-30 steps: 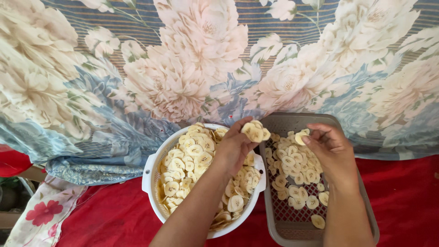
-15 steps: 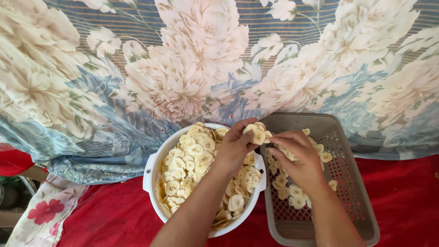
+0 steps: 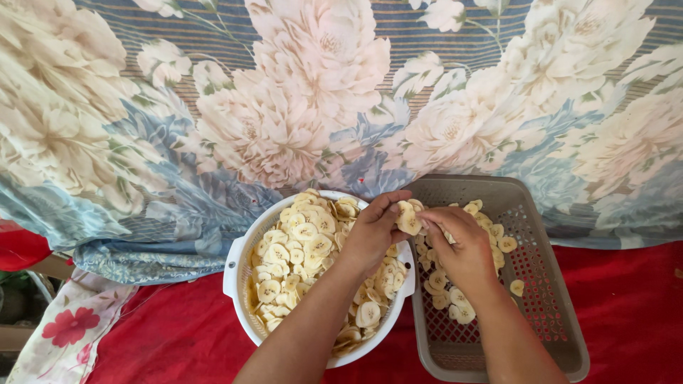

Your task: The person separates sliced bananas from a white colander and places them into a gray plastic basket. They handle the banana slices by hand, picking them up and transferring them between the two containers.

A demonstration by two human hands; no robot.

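Observation:
A white round bowl (image 3: 235,264) holds a heap of pale yellow banana slices (image 3: 302,242). Right of it stands a grey perforated plastic tray (image 3: 551,299) with several banana slices (image 3: 455,302) spread on its floor. My left hand (image 3: 373,231) is raised over the bowl's right rim and grips a small stack of slices (image 3: 409,219). My right hand (image 3: 462,245) meets it over the tray's left edge, its fingertips pinching at that same stack.
A large floral blanket (image 3: 284,107) in cream, pink and blue covers the upper half of the view. Red cloth (image 3: 171,341) lies under the bowl and tray. A white cloth with red flowers (image 3: 60,338) sits at the lower left.
My right hand has come back from the tray's middle to the left hand over the tray's left edge. More slices now lie in the tray.

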